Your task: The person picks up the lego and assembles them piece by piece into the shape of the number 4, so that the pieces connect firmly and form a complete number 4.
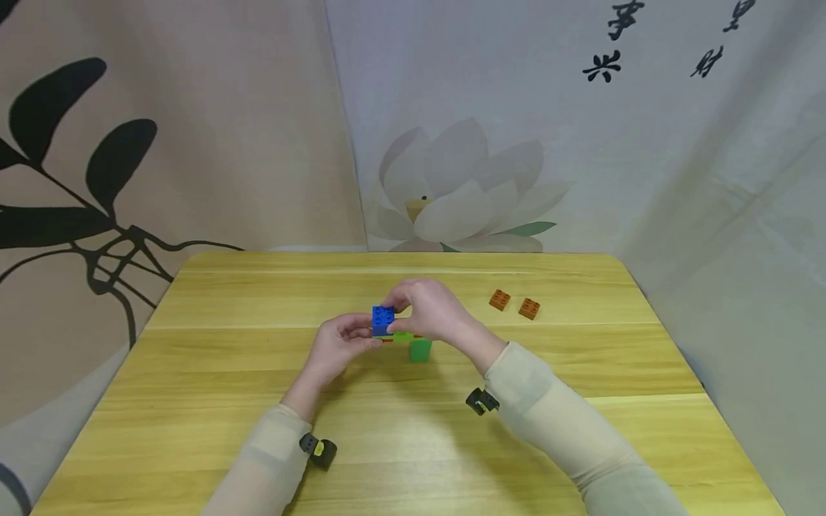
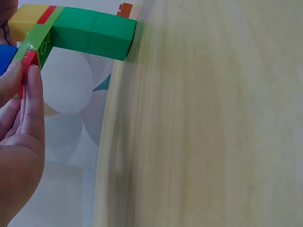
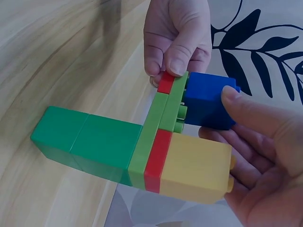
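A toy-brick build has two stacked green blocks (image 3: 90,137) as its post, touching the wooden table (image 1: 419,444). Lime-green (image 3: 170,109) and red pieces (image 3: 157,161) lie across its top. On them, at one end, is a yellow block (image 3: 194,165), and at the other a blue block (image 1: 383,320). My left hand (image 1: 335,347) pinches the outer end of the crosspiece, under the blue block, between thumb and fingers. With the thumb on one side and fingers on the other, my right hand (image 1: 429,308) holds the blue block. In the head view that hand hides the yellow block.
Two small orange bricks (image 1: 500,299) lie apart on the table, to the right of the build. Behind the table's far edge hangs a printed curtain (image 1: 464,72) with a flower and dark leaves. Each sleeve carries a small black device (image 1: 482,401) at the wrist.
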### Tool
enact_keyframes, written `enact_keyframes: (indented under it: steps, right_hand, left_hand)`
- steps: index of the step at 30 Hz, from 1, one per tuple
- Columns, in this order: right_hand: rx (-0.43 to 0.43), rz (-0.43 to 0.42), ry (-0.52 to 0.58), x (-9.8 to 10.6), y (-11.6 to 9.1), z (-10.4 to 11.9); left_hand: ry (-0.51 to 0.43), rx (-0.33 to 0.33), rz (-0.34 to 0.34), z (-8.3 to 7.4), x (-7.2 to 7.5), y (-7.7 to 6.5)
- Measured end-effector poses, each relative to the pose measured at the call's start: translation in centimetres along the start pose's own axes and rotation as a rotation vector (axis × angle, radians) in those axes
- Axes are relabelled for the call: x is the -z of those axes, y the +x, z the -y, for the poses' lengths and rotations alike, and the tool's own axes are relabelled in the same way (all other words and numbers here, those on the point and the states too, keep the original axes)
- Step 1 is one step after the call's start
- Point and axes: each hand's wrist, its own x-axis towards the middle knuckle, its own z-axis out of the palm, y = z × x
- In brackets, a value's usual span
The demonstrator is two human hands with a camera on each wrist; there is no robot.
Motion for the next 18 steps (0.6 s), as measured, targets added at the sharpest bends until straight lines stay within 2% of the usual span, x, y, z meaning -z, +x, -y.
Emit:
enact_keyframes:
  steps: [11,18]
  right_hand:
    - [0.006,0.002,0.007,0.31,-0.11,-0.48]
    - [0.027,-0.034,0.004,0.33,-0.21,-0.62]
  left_hand:
    - [-0.017,-0.018,-0.010,-0.36,-0.34,0.19]
    - [-0.046,-0.038,-0.028,-0.64,-0.55,0.15]
